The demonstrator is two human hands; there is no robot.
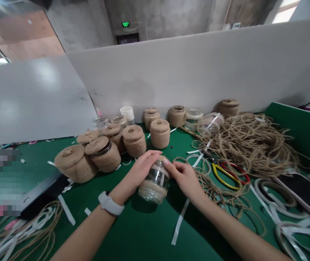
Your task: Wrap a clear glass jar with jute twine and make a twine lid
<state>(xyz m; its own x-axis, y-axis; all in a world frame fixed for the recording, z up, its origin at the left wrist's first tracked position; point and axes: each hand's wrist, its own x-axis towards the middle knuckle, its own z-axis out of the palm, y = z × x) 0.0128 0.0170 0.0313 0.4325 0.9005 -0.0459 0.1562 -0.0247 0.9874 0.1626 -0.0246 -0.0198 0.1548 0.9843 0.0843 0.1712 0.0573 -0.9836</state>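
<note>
A tilted clear glass jar [157,177] is in front of me, its base toward me and a pale band around its lower part. My left hand [144,166] is wrapped over its left side and far end. At that far end, my right hand [183,177] is closed, the thumb pressing near the jar's edge where a bit of tan twine shows. Loose jute twine [212,188] lies just right of this hand and runs up to its fingers; the exact pinch is partly hidden.
Several twine-wrapped jars [134,140] stand beyond my hands. A large twine heap [253,141] fills the right back. Scissors with red and yellow handles [227,175], tape rolls [276,194], a phone-like device [307,194] and white strips [180,223] lie on the green table.
</note>
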